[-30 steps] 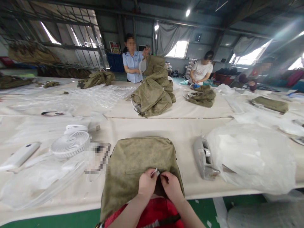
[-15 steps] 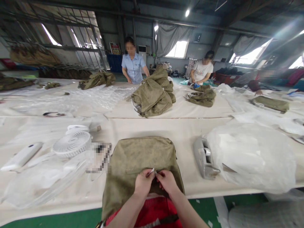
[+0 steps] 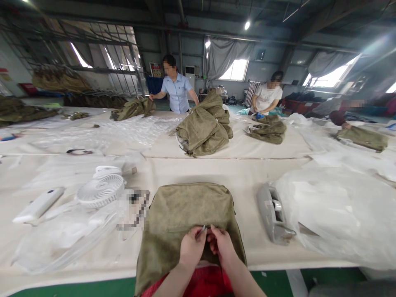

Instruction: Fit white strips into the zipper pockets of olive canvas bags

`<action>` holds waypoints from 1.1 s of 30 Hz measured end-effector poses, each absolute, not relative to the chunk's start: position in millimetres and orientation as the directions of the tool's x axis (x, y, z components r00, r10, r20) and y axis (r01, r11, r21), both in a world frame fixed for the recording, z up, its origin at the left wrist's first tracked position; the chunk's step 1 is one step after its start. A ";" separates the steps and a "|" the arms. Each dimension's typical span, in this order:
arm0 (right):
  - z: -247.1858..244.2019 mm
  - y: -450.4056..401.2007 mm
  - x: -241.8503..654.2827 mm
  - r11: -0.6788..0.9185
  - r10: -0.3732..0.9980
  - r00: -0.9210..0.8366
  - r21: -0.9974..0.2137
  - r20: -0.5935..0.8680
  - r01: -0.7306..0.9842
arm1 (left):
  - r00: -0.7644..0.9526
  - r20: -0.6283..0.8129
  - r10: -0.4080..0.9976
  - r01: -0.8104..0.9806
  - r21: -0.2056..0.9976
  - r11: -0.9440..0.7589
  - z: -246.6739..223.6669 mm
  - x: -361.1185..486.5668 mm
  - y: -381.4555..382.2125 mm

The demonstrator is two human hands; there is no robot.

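Note:
An olive green bag lies at the near edge of the table, with a slit-like seam across its front. Over the right end of that seam both hands meet. My left hand is closed, thumb and finger pinching a small pale, thin piece. Close beside it, my right hand has its fingers pressed together at the same spot; what they hold is too small to make out. Red cloth shows below the wrists, under the forearms.
Left are a white fan, a white oblong device and clear plastic. A grey tape dispenser and a plastic bundle lie right. Beyond sits a pile of olive bags; people stand across the table.
The view has shifted, so most things sit slightly lower and further right. Both hands remain at the seam, fingers slightly rearranged. The person in blue has reached a hand to the bag on the left.

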State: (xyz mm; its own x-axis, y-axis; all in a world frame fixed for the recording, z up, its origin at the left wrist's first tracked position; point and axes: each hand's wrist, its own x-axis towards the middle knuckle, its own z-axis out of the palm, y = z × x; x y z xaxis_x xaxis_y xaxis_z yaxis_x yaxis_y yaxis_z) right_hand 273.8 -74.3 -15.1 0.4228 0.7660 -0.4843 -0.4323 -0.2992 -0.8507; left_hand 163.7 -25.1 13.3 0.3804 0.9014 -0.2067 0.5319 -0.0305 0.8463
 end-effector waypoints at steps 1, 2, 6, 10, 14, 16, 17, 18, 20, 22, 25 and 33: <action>-16.4 -75.2 274.3 -0.289 0.772 0.418 -0.851 -0.478 -0.438 | 0.386 -0.204 0.900 0.536 0.843 -0.039 13.2 163.7 -25.2; -17.4 -76.1 274.6 -0.278 0.779 0.418 -0.854 -0.468 -0.439 | 0.392 -0.197 0.898 0.543 0.838 -0.053 13.1 163.7 -25.3; -18.4 -78.7 274.9 -0.290 0.785 0.427 -0.875 -0.450 -0.388 | 0.393 -0.187 0.900 0.598 0.796 -0.096 13.5 162.6 -25.4; -12.7 -78.8 273.3 -0.394 0.825 0.324 -0.883 -0.462 -0.255 | 0.345 -0.120 0.931 0.639 0.757 -0.140 16.3 161.3 -24.7; -6.2 -77.5 271.8 -0.339 0.865 0.266 -0.887 -0.425 -0.314 | 0.373 -0.172 0.912 0.633 0.766 -0.114 21.6 159.5 -21.1; -6.1 -76.8 271.0 -0.321 0.863 0.277 -0.882 -0.422 -0.346 | 0.401 -0.206 0.893 0.614 0.784 -0.095 25.2 158.8 -20.9; -6.7 -76.5 270.5 -0.320 0.858 0.285 -0.879 -0.428 -0.354 | 0.405 -0.188 0.895 0.615 0.780 -0.115 26.7 158.6 -21.9; -7.7 -76.2 270.0 -0.322 0.851 0.295 -0.875 -0.434 -0.360 | 0.406 -0.141 0.903 0.627 0.761 -0.163 27.8 158.3 -23.7; -9.7 -75.6 268.6 -0.328 0.839 0.308 -0.869 -0.448 -0.371 | 0.434 0.020 0.901 0.673 0.658 -0.339 27.5 157.0 -29.0; -10.9 -75.2 267.3 -0.335 0.830 0.314 -0.862 -0.461 -0.381 | 0.525 0.191 0.829 0.697 0.462 -0.548 23.0 154.1 -34.6; -11.4 -75.4 266.1 -0.320 0.831 0.315 -0.858 -0.458 -0.402 | 0.704 0.328 0.630 0.626 0.133 -0.769 11.5 146.7 -39.4; -11.8 -80.7 267.7 -0.242 0.850 0.303 -0.830 -0.431 -0.503 | 0.822 0.354 0.447 0.510 -0.107 -0.853 -1.2 131.8 -41.0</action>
